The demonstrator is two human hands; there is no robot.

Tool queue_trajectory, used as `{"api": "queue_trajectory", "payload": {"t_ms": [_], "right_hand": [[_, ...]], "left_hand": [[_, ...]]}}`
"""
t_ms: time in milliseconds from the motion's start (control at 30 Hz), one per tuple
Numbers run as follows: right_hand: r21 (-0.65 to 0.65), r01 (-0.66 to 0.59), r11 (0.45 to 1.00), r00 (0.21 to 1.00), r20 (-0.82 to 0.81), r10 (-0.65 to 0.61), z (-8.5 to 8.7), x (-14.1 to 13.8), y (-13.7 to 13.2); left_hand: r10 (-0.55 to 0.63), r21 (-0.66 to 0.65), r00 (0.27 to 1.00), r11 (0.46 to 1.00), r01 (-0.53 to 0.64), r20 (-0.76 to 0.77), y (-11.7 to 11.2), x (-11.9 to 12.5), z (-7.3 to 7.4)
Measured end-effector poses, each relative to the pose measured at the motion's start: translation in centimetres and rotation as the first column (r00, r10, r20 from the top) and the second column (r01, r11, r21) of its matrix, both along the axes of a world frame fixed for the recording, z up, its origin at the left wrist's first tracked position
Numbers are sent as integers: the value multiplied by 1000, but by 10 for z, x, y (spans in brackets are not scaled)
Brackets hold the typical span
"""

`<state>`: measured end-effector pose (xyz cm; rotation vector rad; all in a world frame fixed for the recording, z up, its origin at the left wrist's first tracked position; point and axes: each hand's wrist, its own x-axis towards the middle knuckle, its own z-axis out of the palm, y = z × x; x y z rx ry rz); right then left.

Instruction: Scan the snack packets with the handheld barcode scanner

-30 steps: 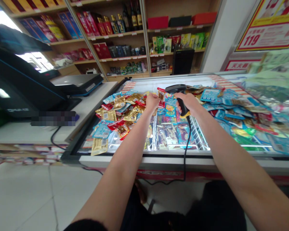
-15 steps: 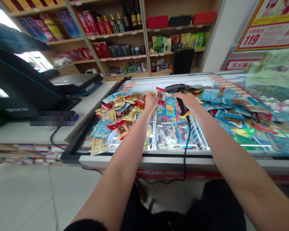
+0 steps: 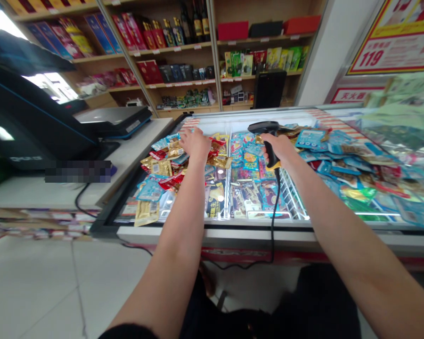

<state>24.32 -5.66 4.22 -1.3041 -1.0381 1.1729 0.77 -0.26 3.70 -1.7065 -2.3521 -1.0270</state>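
Observation:
My left hand [image 3: 195, 143] lies palm down with spread fingers on the snack packets at the left of a glass-topped chest freezer [image 3: 212, 233]. Under and around it are gold foil packets [image 3: 164, 167] and red ones [image 3: 171, 181]. My right hand [image 3: 281, 149] grips the handle of a black handheld barcode scanner [image 3: 270, 141], its head pointing left above blue snack packets [image 3: 249, 160]. The scanner's black cable [image 3: 274, 221] hangs down over the freezer's front edge. I cannot tell whether a packet lies beneath my left fingers.
A white counter [image 3: 127, 150] on the left carries a black cash register [image 3: 28, 108] and a flat grey scale [image 3: 113, 120]. Wooden shelves [image 3: 162, 61] of boxes and bottles stand behind. A blurred plastic bag [image 3: 403, 122] fills the upper right, above more packets.
My left hand has moved left and away from the scanner, uncovering gold and red packets at the middle. The scanner and my right hand have shifted slightly right.

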Motion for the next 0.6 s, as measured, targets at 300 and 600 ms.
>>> {"api": "queue_trajectory", "payload": {"t_ms": [300, 600], "right_hand": [[14, 7, 1000, 1000, 5, -7, -2, 2, 1], [38, 95, 995, 995, -3, -95, -2, 8, 7]], "left_hand": [[-42, -133, 983, 991, 18, -181, 3, 5, -12], [-538, -137, 776, 840, 525, -329, -8, 74, -30]]}}
